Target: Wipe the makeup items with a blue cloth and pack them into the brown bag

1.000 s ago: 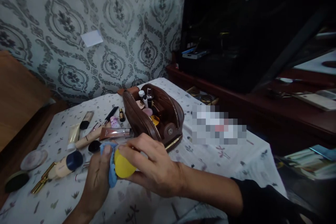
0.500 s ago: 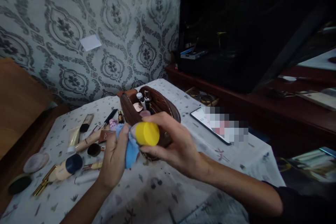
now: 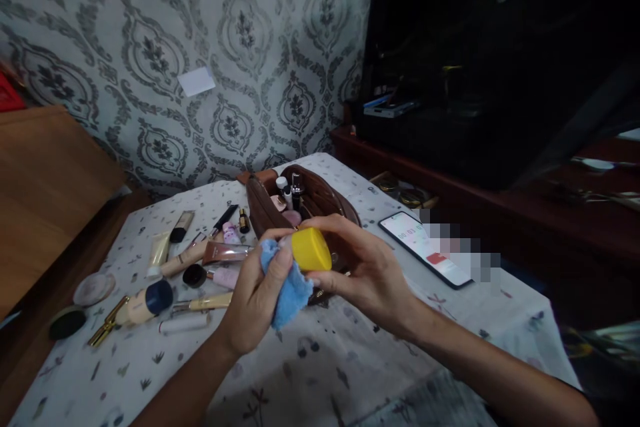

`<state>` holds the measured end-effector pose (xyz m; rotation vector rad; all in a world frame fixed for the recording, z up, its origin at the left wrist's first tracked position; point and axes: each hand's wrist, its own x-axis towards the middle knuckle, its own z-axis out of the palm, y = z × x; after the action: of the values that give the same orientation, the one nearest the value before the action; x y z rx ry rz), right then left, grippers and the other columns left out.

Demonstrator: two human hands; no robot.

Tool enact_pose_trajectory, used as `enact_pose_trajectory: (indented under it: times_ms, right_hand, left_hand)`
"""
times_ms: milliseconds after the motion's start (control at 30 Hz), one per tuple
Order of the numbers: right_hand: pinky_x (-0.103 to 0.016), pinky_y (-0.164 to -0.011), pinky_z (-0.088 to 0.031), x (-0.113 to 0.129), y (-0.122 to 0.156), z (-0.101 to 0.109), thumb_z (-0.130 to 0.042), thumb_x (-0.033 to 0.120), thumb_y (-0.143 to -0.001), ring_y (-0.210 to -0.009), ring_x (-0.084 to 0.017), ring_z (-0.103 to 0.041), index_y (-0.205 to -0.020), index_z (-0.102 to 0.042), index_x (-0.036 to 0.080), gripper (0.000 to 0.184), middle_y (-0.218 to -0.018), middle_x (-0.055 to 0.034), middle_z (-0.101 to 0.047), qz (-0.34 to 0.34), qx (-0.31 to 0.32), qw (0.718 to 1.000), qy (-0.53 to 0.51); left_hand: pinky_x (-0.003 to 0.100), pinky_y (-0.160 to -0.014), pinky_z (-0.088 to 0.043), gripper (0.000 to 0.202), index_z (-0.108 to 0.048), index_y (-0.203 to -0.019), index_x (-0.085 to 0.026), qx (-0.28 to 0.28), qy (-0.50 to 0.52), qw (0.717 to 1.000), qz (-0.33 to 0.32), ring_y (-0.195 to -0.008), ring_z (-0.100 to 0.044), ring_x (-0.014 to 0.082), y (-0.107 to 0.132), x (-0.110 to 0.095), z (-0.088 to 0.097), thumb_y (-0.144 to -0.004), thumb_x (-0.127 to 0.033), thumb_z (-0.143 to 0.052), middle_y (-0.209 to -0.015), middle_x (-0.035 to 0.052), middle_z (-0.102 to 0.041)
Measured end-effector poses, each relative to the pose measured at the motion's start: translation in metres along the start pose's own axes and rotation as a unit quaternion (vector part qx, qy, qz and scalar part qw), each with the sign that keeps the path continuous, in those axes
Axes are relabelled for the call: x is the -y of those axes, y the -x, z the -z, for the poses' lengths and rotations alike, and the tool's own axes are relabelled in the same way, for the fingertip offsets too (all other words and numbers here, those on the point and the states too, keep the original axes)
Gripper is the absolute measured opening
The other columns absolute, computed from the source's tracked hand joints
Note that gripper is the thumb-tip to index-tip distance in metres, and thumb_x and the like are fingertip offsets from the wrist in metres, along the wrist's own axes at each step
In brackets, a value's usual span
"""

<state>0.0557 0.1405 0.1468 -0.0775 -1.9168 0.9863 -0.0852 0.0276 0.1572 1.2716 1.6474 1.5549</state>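
Note:
My left hand (image 3: 257, 297) is closed on a light blue cloth (image 3: 293, 297), which is wrapped against the pale body of a small container. The container's wide yellow cap (image 3: 311, 249) points to the right, between the thumb and fingers of my right hand (image 3: 373, 270). Most of the container's body is hidden by the cloth and my fingers. Just behind my hands stands an open brown cosmetic bag (image 3: 260, 203) holding several small bottles and compacts. To the left of my left hand lie a brown-pink tube (image 3: 225, 252) and a cream-coloured tube (image 3: 207, 301).
Several cosmetics are spread over the table's left side, among them a navy-capped bottle (image 3: 145, 302), a round compact (image 3: 94, 289) and a dark disc (image 3: 67, 323). A phone (image 3: 425, 247) lies on the right. Beyond it stand a dark red cabinet (image 3: 450, 177) and a large black screen (image 3: 450, 60).
The camera has turned a little left, so the scene sits further right in view. My hands still hold the cloth and the yellow-capped container together, with the cap tipped slightly downward.

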Motion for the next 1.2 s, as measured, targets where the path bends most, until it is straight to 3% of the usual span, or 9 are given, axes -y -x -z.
enact_pose_trajectory:
  times_ms: [167, 400, 567, 667, 767, 867, 933, 1000, 1200]
  right_hand:
    - [-0.034, -0.086, -0.057, 0.004, 0.003, 0.009, -0.073, 0.042, -0.086, -0.096, -0.021, -0.067, -0.126, -0.06, 0.024, 0.046, -0.114, -0.0092, -0.068, 0.046, 0.066, 0.996, 0.044]
    - [-0.034, -0.083, -0.056, 0.002, 0.007, 0.007, -0.071, 0.056, -0.084, -0.093, -0.022, -0.067, -0.12, -0.059, 0.023, 0.051, -0.106, -0.0084, -0.068, 0.001, 0.011, 0.996, 0.089]
    - [-0.03, -0.078, -0.056, 0.002, 0.007, 0.009, -0.073, 0.055, -0.083, -0.093, -0.02, -0.067, -0.117, -0.059, 0.021, 0.051, -0.108, -0.0083, -0.068, -0.016, 0.015, 0.998, 0.056]
    - [-0.027, -0.07, -0.056, 0.003, 0.0, 0.015, -0.074, 0.055, -0.082, -0.086, -0.018, -0.068, -0.114, -0.06, 0.021, 0.049, -0.103, -0.0063, -0.069, -0.067, 0.005, 0.998, 0.002]
    - [-0.029, -0.07, -0.056, 0.0, -0.012, 0.02, -0.074, 0.057, -0.081, -0.082, -0.018, -0.068, -0.107, -0.059, 0.02, 0.047, -0.093, -0.0042, -0.069, -0.126, -0.046, 0.991, -0.022]
    - [-0.031, -0.071, -0.056, -0.009, -0.024, 0.022, -0.076, 0.056, -0.079, -0.083, -0.019, -0.067, -0.102, -0.057, 0.02, 0.047, -0.091, -0.0041, -0.068, -0.164, -0.074, 0.983, -0.023]
    - [-0.032, -0.072, -0.056, -0.015, -0.029, 0.02, -0.076, 0.053, -0.079, -0.083, -0.02, -0.066, -0.101, -0.057, 0.019, 0.045, -0.091, -0.0041, -0.068, -0.177, -0.058, 0.982, -0.027]
    - [-0.032, -0.072, -0.056, -0.019, -0.032, 0.019, -0.075, 0.05, -0.08, -0.083, -0.019, -0.066, -0.103, -0.057, 0.019, 0.043, -0.092, -0.0039, -0.067, -0.177, -0.032, 0.983, -0.024]
    - [-0.036, -0.08, -0.054, -0.022, -0.034, 0.022, -0.069, 0.035, -0.085, -0.094, -0.022, -0.065, -0.115, -0.056, 0.019, 0.036, -0.104, -0.006, -0.068, -0.159, 0.019, 0.983, 0.091]
  left_hand:
    - [0.03, -0.051, -0.052, 0.064, -0.067, -0.101, -0.016, 0.055, 0.122, 0.984, 0.117, -0.051, -0.06, 0.018, 0.002, 0.004, -0.002, -0.086, -0.076, -0.049, -0.061, 0.0032, -0.065]
    - [0.03, -0.091, -0.053, 0.049, -0.063, -0.12, -0.019, 0.054, 0.011, 0.998, -0.024, -0.103, -0.066, 0.0218, 0.006, -0.005, 0.002, -0.096, -0.06, -0.049, -0.111, 0.0074, -0.07]
    - [0.031, -0.096, -0.05, 0.047, -0.058, -0.126, -0.018, 0.076, -0.029, 0.995, -0.05, -0.107, -0.065, 0.0212, 0.003, -0.004, 0.001, -0.101, -0.054, -0.042, -0.121, 0.0085, -0.067]
    - [0.034, -0.097, -0.051, 0.044, -0.055, -0.131, -0.018, 0.047, -0.127, 0.985, -0.104, -0.112, -0.064, 0.023, -0.007, -0.006, 0.006, -0.103, -0.048, -0.039, -0.125, 0.0101, -0.067]
    - [0.04, -0.098, -0.051, 0.037, -0.055, -0.132, -0.014, 0.024, -0.296, 0.931, -0.212, -0.115, -0.061, 0.025, -0.019, -0.01, 0.012, -0.103, -0.033, -0.04, -0.126, 0.0128, -0.066]
    - [0.043, -0.094, -0.054, 0.033, -0.059, -0.125, -0.008, 0.104, -0.481, 0.811, -0.317, -0.121, -0.056, 0.0298, -0.023, -0.012, 0.012, -0.095, -0.017, -0.046, -0.124, 0.0152, -0.066]
    - [0.041, -0.082, -0.059, 0.036, -0.06, -0.124, -0.007, 0.156, -0.575, 0.728, -0.338, -0.125, -0.053, 0.033, -0.021, -0.013, 0.008, -0.089, -0.012, -0.05, -0.123, 0.0159, -0.065]
    - [0.036, -0.068, -0.059, 0.04, -0.06, -0.124, -0.008, 0.184, -0.633, 0.676, -0.328, -0.125, -0.052, 0.0338, -0.019, -0.014, 0.004, -0.085, -0.009, -0.053, -0.12, 0.0149, -0.065]
    - [0.028, -0.053, -0.053, 0.049, -0.059, -0.123, -0.017, 0.226, -0.669, 0.637, -0.31, -0.11, -0.056, 0.0298, -0.016, -0.017, 0.008, -0.075, -0.005, -0.056, -0.112, 0.0098, -0.061]
